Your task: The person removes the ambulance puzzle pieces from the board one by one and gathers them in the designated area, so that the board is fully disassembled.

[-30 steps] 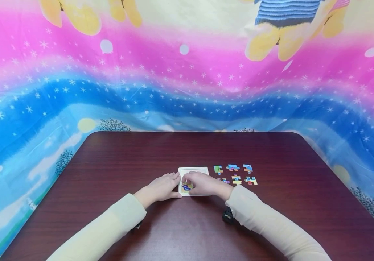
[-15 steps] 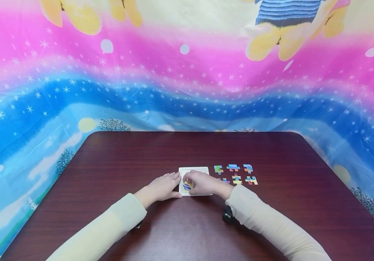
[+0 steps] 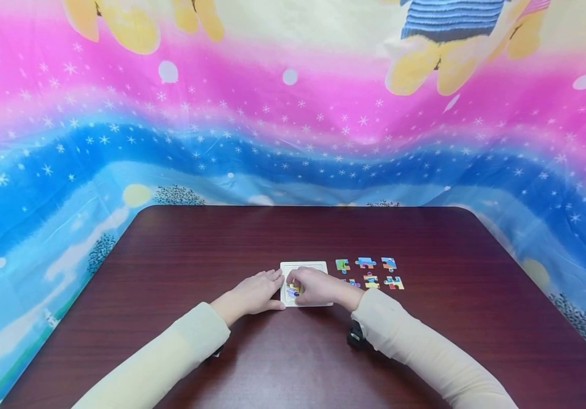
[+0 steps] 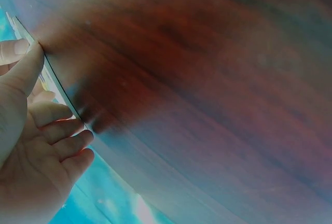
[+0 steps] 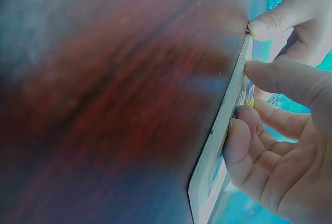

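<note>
A shallow white-rimmed puzzle tray (image 3: 318, 264) lies on the table in the head view. My left hand (image 3: 254, 292) rests along its left side, fingers extended at the edge and thumb by the near corner. Over the tray, my right hand (image 3: 318, 286) pinches a yellow and purple jigsaw piece (image 3: 293, 291) between thumb and fingers, at the tray's left part. In the right wrist view the curled fingertips (image 5: 238, 130) sit right at the tray's surface, with the thumb close to its rim. The right hand hides much of the tray's inside.
Several loose jigsaw pieces lie in two rows right of the tray, including a green piece (image 3: 343, 265) and a blue one (image 3: 365, 262); the right wrist partly covers one. The dark wooden table (image 3: 211, 238) ends at a printed cloth backdrop (image 3: 293, 125).
The piece in my right fingers has turned and shifted very slightly within the tray. My left hand stays put at the tray's edge.
</note>
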Motion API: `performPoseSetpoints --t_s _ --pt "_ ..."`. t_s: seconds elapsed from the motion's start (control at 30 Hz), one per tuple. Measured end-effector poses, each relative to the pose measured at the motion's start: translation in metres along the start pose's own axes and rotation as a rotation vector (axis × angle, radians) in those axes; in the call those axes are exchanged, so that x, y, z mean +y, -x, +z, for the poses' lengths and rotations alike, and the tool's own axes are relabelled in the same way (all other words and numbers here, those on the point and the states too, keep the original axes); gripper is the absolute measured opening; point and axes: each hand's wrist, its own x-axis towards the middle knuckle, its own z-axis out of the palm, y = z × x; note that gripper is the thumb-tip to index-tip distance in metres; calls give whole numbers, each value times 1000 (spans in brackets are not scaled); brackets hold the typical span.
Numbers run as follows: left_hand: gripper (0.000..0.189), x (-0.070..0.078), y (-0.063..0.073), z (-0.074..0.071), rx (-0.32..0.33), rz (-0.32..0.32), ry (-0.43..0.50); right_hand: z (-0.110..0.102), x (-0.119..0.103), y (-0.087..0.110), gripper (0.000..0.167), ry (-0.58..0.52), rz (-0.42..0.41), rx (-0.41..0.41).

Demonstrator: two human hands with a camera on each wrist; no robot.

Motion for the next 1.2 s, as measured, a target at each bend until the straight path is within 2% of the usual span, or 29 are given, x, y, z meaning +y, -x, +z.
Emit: performPoseSetpoints --t_s 0.27,0.4,0.67,0.9,1.07,1.2 --pt "67 0 0 1 -10 -15 14 -1 -1 0 37 -16 7 4" --pt "66 0 -1 1 -16 -28 14 -1 0 1 38 -41 25 18" --pt "67 0 -1 2 -30 -42 2 -6 5 9 35 -119 9 23" --pt "67 0 -1 3 -22 -29 -16 -14 17 21 35 -181 -30 47" --pt "67 -1 -2 3 -28 -32 -24 -20 27 34 39 -252 -15 34" --pt "66 0 -2 3 -32 -34 -18 -25 34 46 40 -257 -10 65"
